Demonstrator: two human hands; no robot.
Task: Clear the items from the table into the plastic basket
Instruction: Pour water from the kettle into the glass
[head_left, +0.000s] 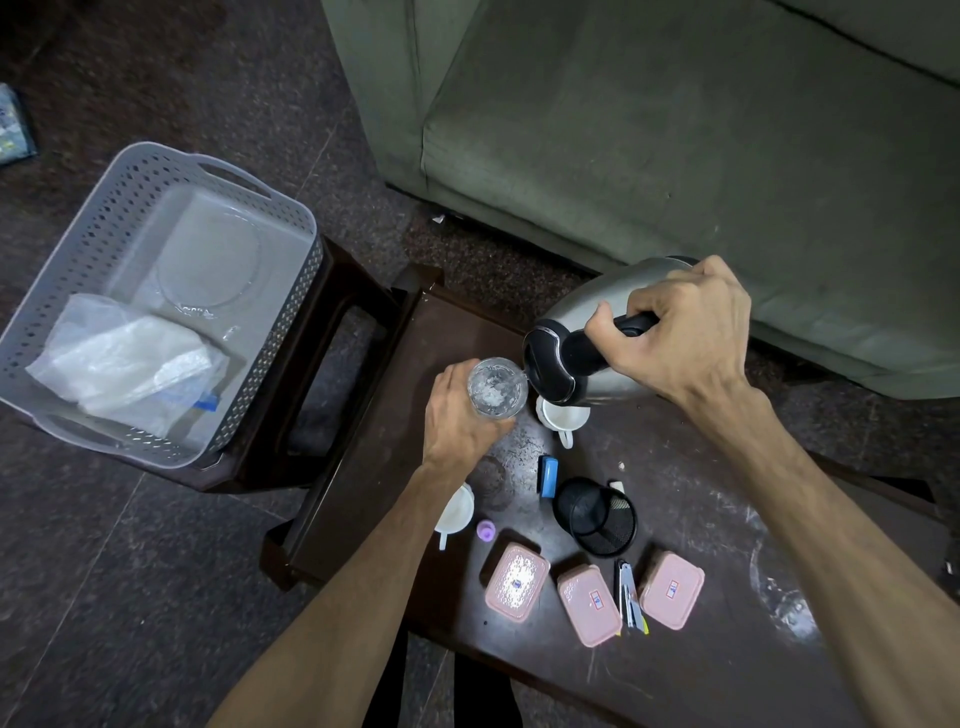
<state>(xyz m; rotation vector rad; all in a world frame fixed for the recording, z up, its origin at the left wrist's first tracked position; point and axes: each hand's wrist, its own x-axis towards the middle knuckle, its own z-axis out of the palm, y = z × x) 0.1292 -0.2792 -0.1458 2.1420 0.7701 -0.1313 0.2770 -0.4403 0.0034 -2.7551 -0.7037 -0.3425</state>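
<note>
My right hand (685, 332) grips the black handle of a steel kettle (582, 332), tilted with its spout over a clear glass (496, 387). My left hand (462, 415) holds that glass from the side, above the dark table (701, 519). On the table lie two white cups (563, 418) (457, 512), a black mesh pen holder (597, 517) on its side, three pink lidded boxes (517, 582) (589, 605) (671, 590), a stapler (628, 595), a blue-and-black item (547, 477) and a small purple cap (486, 531). The grey plastic basket (104, 223) stands at the left on a stool.
The basket holds a clear glass plate (208, 260) and a crumpled plastic bag (124, 364). The dark brown stool (332, 332) under the basket touches the table's left end. A green sofa (675, 130) runs behind the table. A clear glass item (784, 597) sits at the table's right.
</note>
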